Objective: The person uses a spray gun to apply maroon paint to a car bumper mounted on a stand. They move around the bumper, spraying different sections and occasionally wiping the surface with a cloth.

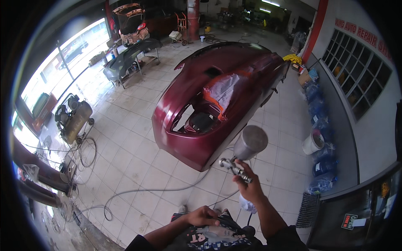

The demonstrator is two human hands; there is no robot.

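My right hand (250, 184) is wrapped round the handle of a paint spray gun (234, 168). A grey metal cup (251, 141) tops the gun. Close to my waist, my left hand (203, 216) is closed with its fingers curled; whether anything is inside them is hidden. Beyond the gun stands a large glossy dark red car bumper (184, 144), with paler patches along its side and a dark opening at its near end. A whitish masking sheet (224, 90) with orange-red edges covers part of its top. The gun is apart from the bumper.
A grey hose (146, 190) winds across the tiled floor. An air compressor (75, 119) stands at left, with a dark car part (130, 58) on a stand behind it. Along the right wall are blue water jugs (316, 108), a white bucket (313, 142) and a metal grate (307, 209).
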